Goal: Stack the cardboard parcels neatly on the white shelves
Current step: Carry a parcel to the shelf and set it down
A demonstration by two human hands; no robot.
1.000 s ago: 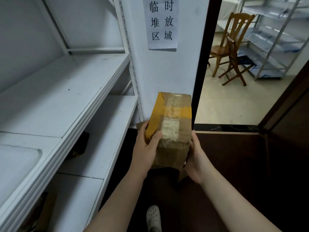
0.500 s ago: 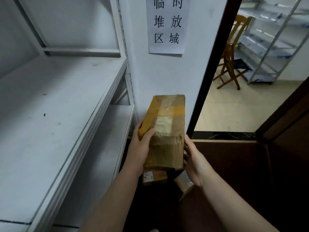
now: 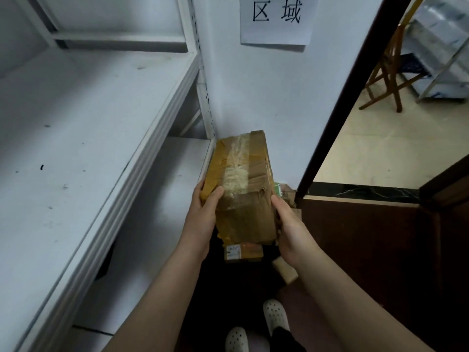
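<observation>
A brown cardboard parcel wrapped in yellow and clear tape is held in front of me, just right of the white shelves. My left hand grips its left side with the thumb on top. My right hand clasps its right side. The parcel hangs in the air beside the lower shelf board, touching no board. Below it on the dark floor lie two more small parcels, one with a label and one pale.
A white wall with a paper sign stands straight ahead. A dark door frame opens on the right to a tiled room with a wooden folding chair and metal racks. My white shoes stand below.
The view has tilted downward, bringing my shoes and the floor parcels into sight. The parcel stays in both hands and has shifted slightly left toward the shelf post.
</observation>
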